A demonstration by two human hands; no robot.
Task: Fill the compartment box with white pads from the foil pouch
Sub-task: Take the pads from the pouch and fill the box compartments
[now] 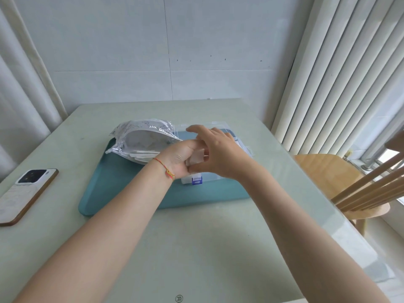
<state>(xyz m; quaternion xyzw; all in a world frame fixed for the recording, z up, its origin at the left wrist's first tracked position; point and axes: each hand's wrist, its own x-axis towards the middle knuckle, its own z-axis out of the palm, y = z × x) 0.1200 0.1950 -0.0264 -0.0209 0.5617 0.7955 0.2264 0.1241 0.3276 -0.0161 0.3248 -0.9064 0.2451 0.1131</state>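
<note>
Head view, centre frame: our left hand [181, 159] grips a stack of pads [197, 158], fingers curled round it. Right hand [215, 150] pinches the stack, likely peeling one off for the box [196, 179] directly below. Pouch [142, 139] lies open on the tray [122, 184], mouth toward us for easy reach. Phone [26, 191] at left on bench.

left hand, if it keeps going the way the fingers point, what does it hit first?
Most likely the right hand: the left hand points right with white pads in its grip, and the right hand's fingers sit directly against them. Depth is unclear, but no gap shows.
</note>
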